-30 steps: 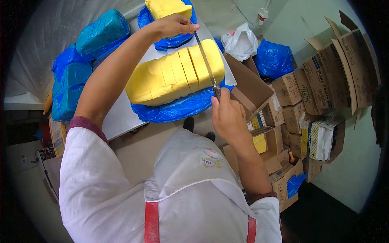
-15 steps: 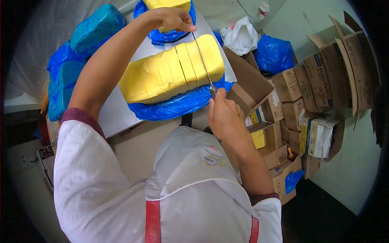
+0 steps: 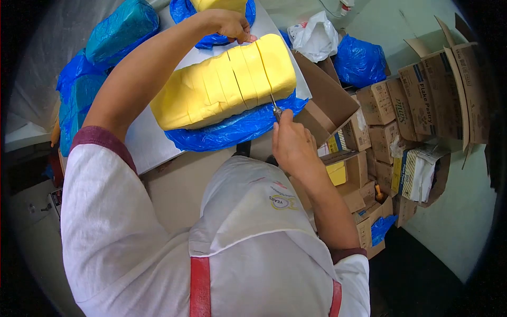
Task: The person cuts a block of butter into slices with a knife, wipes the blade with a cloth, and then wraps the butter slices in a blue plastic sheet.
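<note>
A big yellow block [image 3: 211,87], butter or margarine by its look, lies on opened blue plastic, with several parallel cuts across its right half. Through its right end runs a long thin knife [image 3: 277,110], its blade mostly hidden in the block. My right hand [image 3: 297,145] is closed around the handle at the near side. Beyond the far edge, my left hand [image 3: 235,27] has its fingers pinched at the blade's far end, which is hidden there. The blue plastic [image 3: 232,131] spreads crumpled beneath the block's front.
Under the block is a pale tabletop [image 3: 145,142]. A second yellow block [image 3: 222,4] in blue plastic stands behind, and blue-wrapped blocks [image 3: 121,31] are stacked at left. Open cardboard boxes [image 3: 330,100], a white bag [image 3: 315,39] and a blue bag [image 3: 360,61] crowd the right.
The knife blade has gone down from the block's top surface into it, opening a new cut near the right end. Both hands have sunk slightly with it, still holding the knife.
</note>
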The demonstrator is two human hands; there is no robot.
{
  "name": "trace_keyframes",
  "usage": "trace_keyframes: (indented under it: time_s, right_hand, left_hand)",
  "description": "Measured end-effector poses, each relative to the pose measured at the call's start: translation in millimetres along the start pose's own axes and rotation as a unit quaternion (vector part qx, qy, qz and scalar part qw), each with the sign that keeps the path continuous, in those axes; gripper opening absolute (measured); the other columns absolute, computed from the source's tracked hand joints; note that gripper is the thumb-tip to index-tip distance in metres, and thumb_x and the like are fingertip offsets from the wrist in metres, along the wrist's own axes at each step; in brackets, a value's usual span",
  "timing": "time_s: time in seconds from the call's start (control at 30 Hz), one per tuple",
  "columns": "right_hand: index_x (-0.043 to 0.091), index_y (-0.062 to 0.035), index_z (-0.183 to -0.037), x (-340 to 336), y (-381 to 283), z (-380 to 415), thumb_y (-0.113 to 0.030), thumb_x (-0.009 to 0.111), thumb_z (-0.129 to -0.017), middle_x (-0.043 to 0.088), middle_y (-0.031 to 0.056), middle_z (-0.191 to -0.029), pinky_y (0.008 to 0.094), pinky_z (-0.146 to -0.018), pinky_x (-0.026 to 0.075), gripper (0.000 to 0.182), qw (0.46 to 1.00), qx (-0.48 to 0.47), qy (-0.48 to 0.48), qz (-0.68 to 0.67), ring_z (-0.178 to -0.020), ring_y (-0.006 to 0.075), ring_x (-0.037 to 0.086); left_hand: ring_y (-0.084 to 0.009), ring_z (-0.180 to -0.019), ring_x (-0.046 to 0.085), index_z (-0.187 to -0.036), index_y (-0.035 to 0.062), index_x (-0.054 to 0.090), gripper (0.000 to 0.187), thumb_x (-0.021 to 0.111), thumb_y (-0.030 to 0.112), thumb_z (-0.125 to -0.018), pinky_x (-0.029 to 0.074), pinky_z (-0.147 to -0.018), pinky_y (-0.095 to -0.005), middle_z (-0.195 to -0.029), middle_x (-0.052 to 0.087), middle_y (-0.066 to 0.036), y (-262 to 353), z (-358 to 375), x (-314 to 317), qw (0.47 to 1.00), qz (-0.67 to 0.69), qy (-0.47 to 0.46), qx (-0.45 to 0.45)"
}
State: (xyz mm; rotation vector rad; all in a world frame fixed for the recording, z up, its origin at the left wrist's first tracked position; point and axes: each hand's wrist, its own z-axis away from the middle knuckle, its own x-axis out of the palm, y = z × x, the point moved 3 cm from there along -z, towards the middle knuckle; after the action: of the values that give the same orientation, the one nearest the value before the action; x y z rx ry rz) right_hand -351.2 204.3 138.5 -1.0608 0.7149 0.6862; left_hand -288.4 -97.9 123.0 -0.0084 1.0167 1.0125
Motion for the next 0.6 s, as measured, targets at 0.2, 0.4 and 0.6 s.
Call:
trace_keyframes:
  time_s: [0.2,0.4,0.6]
  right_hand:
    - [0.043,0.0044,-0.097,15,11,-9,-0.018,0.046,-0.095,0.062,0.0312,-0.077,0.0585,-0.071,0.047,0.023,1.000,0.002,0.002,-0.020,-0.075,0.0507,0.060]
    - [0.044,0.0066,-0.101,41,29,-24,-0.019,0.045,-0.095,0.062,0.0314,-0.080,0.0581,-0.072,0.047,0.026,1.000,0.009,-0.016,-0.010,-0.077,0.0500,0.061]
    - [0.046,0.0073,-0.102,63,42,-37,-0.017,0.044,-0.093,0.064,0.0301,-0.082,0.0565,-0.072,0.048,0.026,0.999,0.034,-0.033,-0.026,-0.079,0.0487,0.063]
  left_hand:
    - [-0.0191,-0.081,0.060,-0.099,0.0008,0.065,0.027,0.062,0.023,-0.084,0.047,-0.072,-0.0342,-0.086,0.065,-0.008,-18,-30,18,0.997,-0.050,-0.053,-0.036]
    - [-0.0321,-0.094,0.063,-0.105,-0.0018,0.066,0.039,0.064,0.026,-0.078,0.048,-0.079,-0.0411,-0.103,0.068,-0.017,-32,-60,37,0.983,-0.144,-0.107,-0.040]
    - [-0.0387,-0.090,0.062,-0.098,-0.0003,0.067,0.037,0.064,0.031,-0.078,0.049,-0.076,-0.0448,-0.099,0.066,-0.024,-69,-110,59,0.951,-0.251,-0.173,0.054]
